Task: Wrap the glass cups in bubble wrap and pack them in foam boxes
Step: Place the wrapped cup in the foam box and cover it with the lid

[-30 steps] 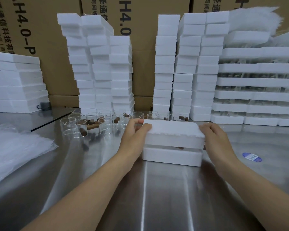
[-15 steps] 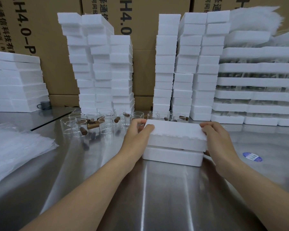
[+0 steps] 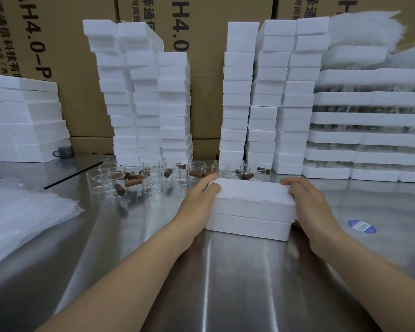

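Note:
A white foam box [image 3: 248, 225] stands on the steel table [image 3: 225, 283] in front of me, and its foam lid [image 3: 249, 195] lies on top with no gap showing. My left hand [image 3: 197, 202] grips the lid's left end, thumb on top. My right hand [image 3: 309, 204] grips the right end, fingers curled over the top edge. Behind the box stand several clear glass cups [image 3: 151, 180] with brown wooden handles. A pile of bubble wrap [image 3: 22, 219] lies at the left.
Tall stacks of foam boxes [image 3: 141, 97] and more [image 3: 268, 97] rise at the back, flat foam trays [image 3: 369, 121] at the right, foam slabs [image 3: 22, 121] at the left. Cardboard cartons [image 3: 201, 68] stand behind. A blue sticker [image 3: 361, 226] lies right of the box.
The lid has come down from a raised, gapped position onto the box. Both hands stayed at its ends and sank with it.

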A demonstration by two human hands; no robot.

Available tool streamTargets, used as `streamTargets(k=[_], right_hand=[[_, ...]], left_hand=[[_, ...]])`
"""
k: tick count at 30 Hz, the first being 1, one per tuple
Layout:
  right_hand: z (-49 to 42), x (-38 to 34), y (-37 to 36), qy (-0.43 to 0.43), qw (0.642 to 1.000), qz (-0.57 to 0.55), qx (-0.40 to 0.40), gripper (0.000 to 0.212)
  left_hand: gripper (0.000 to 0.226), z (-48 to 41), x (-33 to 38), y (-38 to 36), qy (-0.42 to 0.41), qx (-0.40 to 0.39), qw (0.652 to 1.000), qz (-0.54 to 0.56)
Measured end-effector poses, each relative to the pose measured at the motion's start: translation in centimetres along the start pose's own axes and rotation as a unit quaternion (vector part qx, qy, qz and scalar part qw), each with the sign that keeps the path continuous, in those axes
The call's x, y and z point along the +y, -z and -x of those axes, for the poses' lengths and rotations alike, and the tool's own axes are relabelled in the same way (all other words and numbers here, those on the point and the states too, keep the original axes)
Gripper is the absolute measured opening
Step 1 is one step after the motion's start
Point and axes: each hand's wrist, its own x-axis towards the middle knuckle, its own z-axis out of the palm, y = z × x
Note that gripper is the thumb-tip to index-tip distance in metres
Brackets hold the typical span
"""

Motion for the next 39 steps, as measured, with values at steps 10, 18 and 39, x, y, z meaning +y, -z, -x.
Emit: streamTargets(k=[10, 18, 39], right_hand=[[0.3, -0.1, 0.0, -0.013, 0.999, -0.033, -0.023, 0.022], [0.6, -0.2, 0.3, -0.030, 0.997, -0.055, -0.043, 0.018], [1.1, -0.6, 0.6, -0.025, 0.997, -0.049, -0.061, 0.020]], left_hand=[[0.045, -0.3, -0.5, -0.1, -0.001, -0.005, 1.000, -0.031], [0.049, -0.4, -0.7, 0.1, -0.001, -0.007, 0.999, -0.047], [0.040, 0.1, -0.5, -0.6, 0.056, 0.051, 0.992, -0.105]])
